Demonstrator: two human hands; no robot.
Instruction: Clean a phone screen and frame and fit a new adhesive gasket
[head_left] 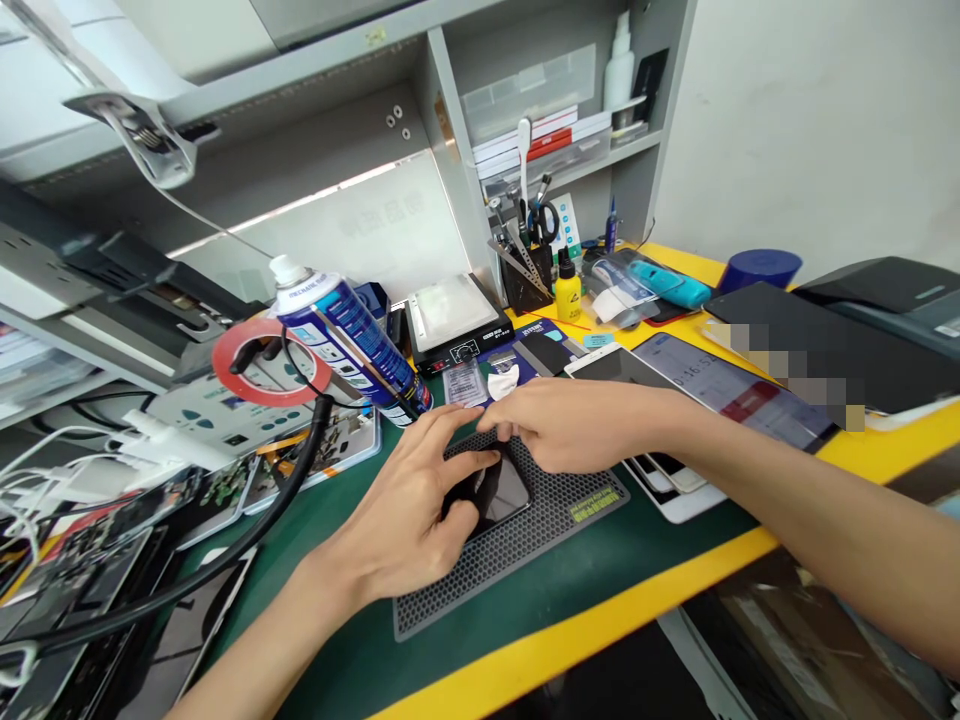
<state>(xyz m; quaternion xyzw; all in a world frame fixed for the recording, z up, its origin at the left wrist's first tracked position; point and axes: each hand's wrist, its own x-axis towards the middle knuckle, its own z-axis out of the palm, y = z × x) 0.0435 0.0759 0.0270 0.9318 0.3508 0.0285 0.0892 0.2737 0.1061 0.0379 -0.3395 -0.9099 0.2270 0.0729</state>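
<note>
A smartphone (499,495) with a dark, glossy face lies on a grey honeycomb-patterned mat (442,595). My left hand (409,500) reaches over its left part, fingers spread, with the index fingertip and thumb resting on the phone. At the phone's far end is my right hand (551,425), its fingers curled and its index finger pointing left close to my left fingers. The right fingertips are partly hidden, and whatever they pinch does not show. Just beyond the hands lies a crumpled white wipe (503,382).
A blue spray can (352,345) leans behind my left hand, beside a red tape roll (225,360). A black cable (262,545) arcs across the left side. Phones (682,510) and a lit timer phone (739,390) lie right. A yellow bottle (568,292) stands behind.
</note>
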